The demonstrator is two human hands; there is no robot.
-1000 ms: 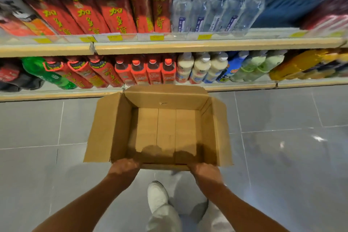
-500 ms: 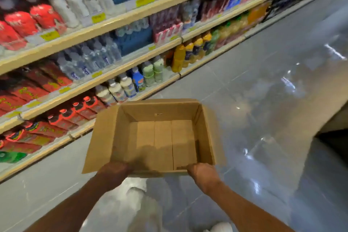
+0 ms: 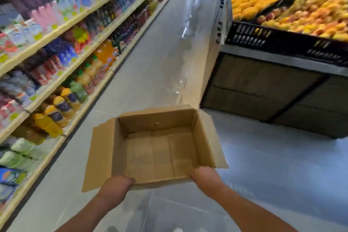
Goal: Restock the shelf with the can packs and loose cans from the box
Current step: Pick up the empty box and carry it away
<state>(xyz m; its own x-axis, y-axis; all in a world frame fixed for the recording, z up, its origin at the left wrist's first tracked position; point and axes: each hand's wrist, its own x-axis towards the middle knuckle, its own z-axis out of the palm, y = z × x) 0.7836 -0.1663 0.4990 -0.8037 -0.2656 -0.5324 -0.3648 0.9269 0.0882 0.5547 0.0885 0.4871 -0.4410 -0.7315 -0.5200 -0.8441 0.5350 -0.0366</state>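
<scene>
Shelves [image 3: 56,31] of bottled drinks [image 3: 50,120] line the left, black crates [image 3: 282,41] of fruit [image 3: 263,0] fill the upper right, and at lower centre an open cardboard box [image 3: 156,122], bare inside, is gripped at its near edge by the left hand [image 3: 114,186] and right hand [image 3: 203,177].

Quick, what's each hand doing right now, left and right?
Left hand: holding the cardboard box by its near edge.
Right hand: holding the same near edge.
</scene>
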